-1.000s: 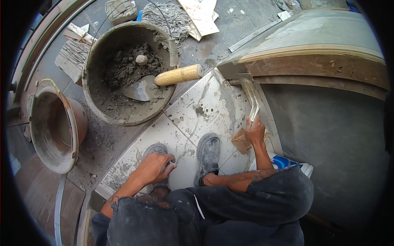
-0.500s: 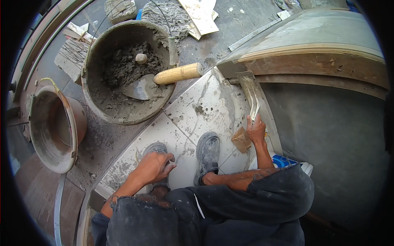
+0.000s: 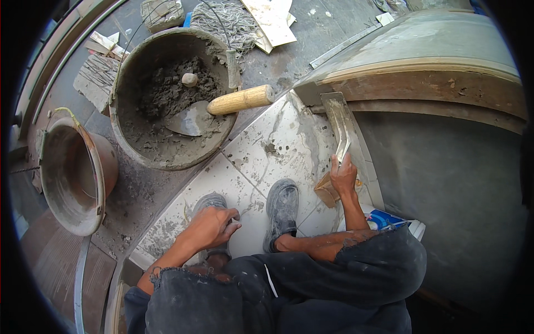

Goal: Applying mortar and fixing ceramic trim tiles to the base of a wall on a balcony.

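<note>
My right hand [image 3: 343, 177] grips a long flat trowel [image 3: 336, 114] with a pale handle; its blade reaches up to the wooden board edge [image 3: 417, 86]. A folded piece of brown card [image 3: 324, 190] lies just left of that hand. My left hand [image 3: 217, 225] is curled over my left shoe, its fingers closed; whatever is between the fingertips is too small to make out. Ahead, a large bucket [image 3: 136, 142] holds grey mortar [image 3: 167, 83], a pointed trowel [image 3: 189, 121] with a wooden handle and a small pale lump [image 3: 189, 79].
An upright bucket [image 3: 69, 206] stands at left. Rubble blocks [image 3: 92, 83], tangled string [image 3: 214, 28] and white board scraps [image 3: 270, 22] lie beyond the mortar. I crouch on dirty white tiles [image 3: 256, 136], with a grey surface [image 3: 445, 189] at right and a blue-white package [image 3: 384, 217] beside my knee.
The flat trowel in my right hand has shifted slightly up and left along the board edge. My left hand has barely moved.
</note>
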`<state>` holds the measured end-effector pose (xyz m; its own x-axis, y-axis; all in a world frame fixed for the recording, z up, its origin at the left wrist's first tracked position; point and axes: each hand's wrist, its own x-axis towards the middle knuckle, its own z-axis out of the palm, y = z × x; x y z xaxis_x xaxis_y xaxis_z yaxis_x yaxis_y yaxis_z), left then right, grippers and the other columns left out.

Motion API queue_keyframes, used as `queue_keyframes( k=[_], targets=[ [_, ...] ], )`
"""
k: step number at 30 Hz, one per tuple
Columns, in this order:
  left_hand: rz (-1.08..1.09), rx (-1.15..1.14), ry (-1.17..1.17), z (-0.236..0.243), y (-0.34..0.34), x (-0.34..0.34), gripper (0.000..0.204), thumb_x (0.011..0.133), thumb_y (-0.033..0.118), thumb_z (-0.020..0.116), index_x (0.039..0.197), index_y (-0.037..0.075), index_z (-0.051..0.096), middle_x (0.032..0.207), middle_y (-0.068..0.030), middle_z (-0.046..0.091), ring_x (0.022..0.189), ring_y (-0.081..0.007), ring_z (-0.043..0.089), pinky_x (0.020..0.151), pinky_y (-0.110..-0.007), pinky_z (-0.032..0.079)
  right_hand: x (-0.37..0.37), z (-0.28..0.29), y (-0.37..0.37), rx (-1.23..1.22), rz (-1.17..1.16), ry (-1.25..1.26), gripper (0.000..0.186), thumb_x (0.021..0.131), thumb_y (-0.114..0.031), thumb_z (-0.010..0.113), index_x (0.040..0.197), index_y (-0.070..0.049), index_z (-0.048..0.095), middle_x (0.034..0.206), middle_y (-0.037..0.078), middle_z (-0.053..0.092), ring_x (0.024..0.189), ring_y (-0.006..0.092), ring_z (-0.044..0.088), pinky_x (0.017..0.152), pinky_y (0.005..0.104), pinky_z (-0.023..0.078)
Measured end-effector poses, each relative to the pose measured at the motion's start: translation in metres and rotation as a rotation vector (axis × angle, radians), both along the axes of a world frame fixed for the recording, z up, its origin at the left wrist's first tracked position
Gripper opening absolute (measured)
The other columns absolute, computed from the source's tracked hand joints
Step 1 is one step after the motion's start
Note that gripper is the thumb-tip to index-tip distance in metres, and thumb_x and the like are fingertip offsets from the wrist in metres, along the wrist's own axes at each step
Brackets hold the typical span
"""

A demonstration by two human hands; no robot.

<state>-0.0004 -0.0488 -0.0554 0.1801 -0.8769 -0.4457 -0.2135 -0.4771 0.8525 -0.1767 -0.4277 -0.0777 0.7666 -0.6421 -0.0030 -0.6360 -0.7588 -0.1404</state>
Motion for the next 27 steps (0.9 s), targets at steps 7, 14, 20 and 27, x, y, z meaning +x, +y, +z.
queue_keyframes(
  k=[7, 14, 20, 27],
  targets=[
    [0.034, -0.016, 0.002, -0.001, 0.007, 0.003, 0.025, 0.089, 0.025, 0.065, 0.103, 0.005, 0.066, 0.08, -0.0212, 0.068, 0.082, -0.0412, 0.065, 0.074, -0.048, 0.051, 0.072, 0.115, 0.033, 0.079, 0.045, -0.299, 0.024, 0.096, -0.022, 0.059, 0.092, 0.001, 0.054, 0.07, 0.022, 0.061, 0.063, 0.042, 0.062, 0.057, 0.0454, 0.045],
    [0.07, -0.049, -0.023, -0.004, 0.021, 0.004, 0.024, 0.089, 0.025, 0.065, 0.101, 0.004, 0.065, 0.08, -0.0214, 0.067, 0.08, -0.0429, 0.064, 0.071, -0.05, 0.05, 0.179, 0.249, 0.092, 0.144, 0.496, 0.086, 0.022, 0.095, -0.018, 0.06, 0.094, 0.003, 0.054, 0.071, 0.023, 0.062, 0.065, 0.0439, 0.061, 0.059, 0.0462, 0.045],
    [0.105, -0.126, -0.032, -0.002, 0.03, -0.001, 0.025, 0.091, 0.027, 0.063, 0.099, 0.003, 0.065, 0.082, -0.022, 0.067, 0.079, -0.0426, 0.064, 0.071, -0.05, 0.049, 0.268, 0.269, 0.172, 0.133, 0.729, 0.947, 0.04, 0.095, -0.029, 0.053, 0.093, 0.01, 0.061, 0.076, 0.032, 0.063, 0.081, 0.0478, 0.064, 0.079, 0.0525, 0.051],
    [0.13, -0.114, -0.006, -0.005, 0.039, -0.001, 0.026, 0.091, 0.028, 0.063, 0.103, 0.004, 0.065, 0.082, -0.0221, 0.067, 0.08, -0.0436, 0.064, 0.073, -0.051, 0.05, 0.281, 0.256, 0.196, 0.032, 0.802, 1.097, 0.034, 0.091, -0.022, 0.054, 0.082, 0.009, 0.065, 0.077, 0.031, 0.065, 0.08, 0.0474, 0.066, 0.078, 0.0511, 0.054]
  ],
)
